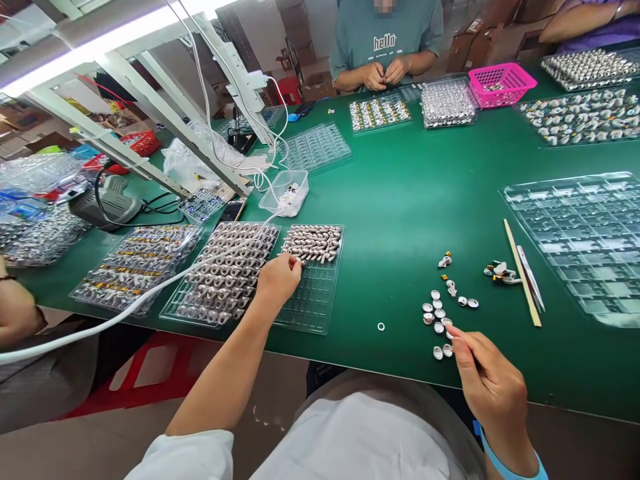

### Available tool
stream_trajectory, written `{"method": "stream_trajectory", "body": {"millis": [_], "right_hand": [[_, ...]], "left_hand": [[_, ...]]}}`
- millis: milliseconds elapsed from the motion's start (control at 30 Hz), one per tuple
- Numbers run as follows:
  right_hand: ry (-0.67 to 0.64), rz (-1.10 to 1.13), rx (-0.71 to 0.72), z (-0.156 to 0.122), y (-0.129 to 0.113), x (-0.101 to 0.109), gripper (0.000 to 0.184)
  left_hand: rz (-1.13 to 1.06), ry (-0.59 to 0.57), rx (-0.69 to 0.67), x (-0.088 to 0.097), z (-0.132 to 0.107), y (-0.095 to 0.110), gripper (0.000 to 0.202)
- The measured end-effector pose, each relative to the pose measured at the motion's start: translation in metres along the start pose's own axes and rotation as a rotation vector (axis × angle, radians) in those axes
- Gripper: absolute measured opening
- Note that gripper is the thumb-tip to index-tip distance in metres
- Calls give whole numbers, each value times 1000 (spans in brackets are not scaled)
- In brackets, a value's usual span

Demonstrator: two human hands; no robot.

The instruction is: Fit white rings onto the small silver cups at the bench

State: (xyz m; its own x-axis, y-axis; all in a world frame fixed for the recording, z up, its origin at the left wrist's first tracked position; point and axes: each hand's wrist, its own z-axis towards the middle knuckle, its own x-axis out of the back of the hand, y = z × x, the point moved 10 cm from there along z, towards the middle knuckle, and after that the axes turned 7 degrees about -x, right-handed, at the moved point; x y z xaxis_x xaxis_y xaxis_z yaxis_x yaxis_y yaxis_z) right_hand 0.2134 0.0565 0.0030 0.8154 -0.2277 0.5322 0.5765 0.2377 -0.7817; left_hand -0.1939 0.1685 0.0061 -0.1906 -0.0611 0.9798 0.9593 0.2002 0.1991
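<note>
Working at a green table (390, 200), the person has a part-filled clear tray (317, 303) at front left. Left hand (279, 279) is over it, pinch narrow; can't tell if a piece is held. Right hand (493, 387) also pinches narrow, hold unclear. Small beige parts (313, 243) fill the tray's far rows; round caps (439, 313) lie loose by the right hand. Good handling: light edge grip, one piece at a time, neighbours undisturbed, avoid brushing the loose white ring (381, 323).

From the wearer's head, above the near edge of the flat green surface (375, 213), the one view faces forward and down, close over both bare hands (279, 279) (493, 383), and takes in the far edge.
</note>
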Motion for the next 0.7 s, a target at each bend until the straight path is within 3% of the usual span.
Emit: {"method": "stream_trajectory", "body": {"millis": [333,533,700], "right_hand": [[22,41,7,-4,1,-4,25],[17,40,22,-3,0,-6,29],[6,34,15,-3,2,-7,29]], "left_hand": [[-5,52,34,2,-6,-11,21],[-107,69,-55,2,-13,-2,27],[-144,95,-85,-5,-8,-1,20]]}}
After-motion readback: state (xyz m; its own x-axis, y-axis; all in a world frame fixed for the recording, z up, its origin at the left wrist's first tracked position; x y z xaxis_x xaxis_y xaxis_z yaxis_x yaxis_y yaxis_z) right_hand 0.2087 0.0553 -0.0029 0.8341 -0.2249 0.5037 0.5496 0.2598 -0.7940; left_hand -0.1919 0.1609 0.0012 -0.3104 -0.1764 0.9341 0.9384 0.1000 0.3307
